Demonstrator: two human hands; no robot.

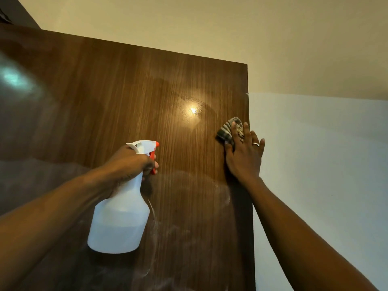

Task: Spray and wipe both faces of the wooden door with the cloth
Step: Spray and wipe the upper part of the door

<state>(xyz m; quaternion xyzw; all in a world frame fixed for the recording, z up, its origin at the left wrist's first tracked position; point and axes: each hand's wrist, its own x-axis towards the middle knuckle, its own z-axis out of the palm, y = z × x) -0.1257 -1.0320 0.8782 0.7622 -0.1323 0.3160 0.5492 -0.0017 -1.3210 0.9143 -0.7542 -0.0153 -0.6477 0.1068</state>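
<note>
The wooden door (130, 97) fills the middle of the head view, its glossy brown face showing damp streaks and a light reflection. My left hand (130, 162) grips a white spray bottle (119, 219) by the neck, fingers on its orange trigger, the nozzle aimed at the door. My right hand (244, 156) lies flat with straight fingers near the door's right edge and presses a striped grey cloth (230, 130) against the wood. Part of the cloth is hidden under the fingers.
A pale wall (327, 164) stands to the right of the door's free edge. The cream ceiling (210, 24) runs above the door's top edge. A dark shape occupies the upper left corner.
</note>
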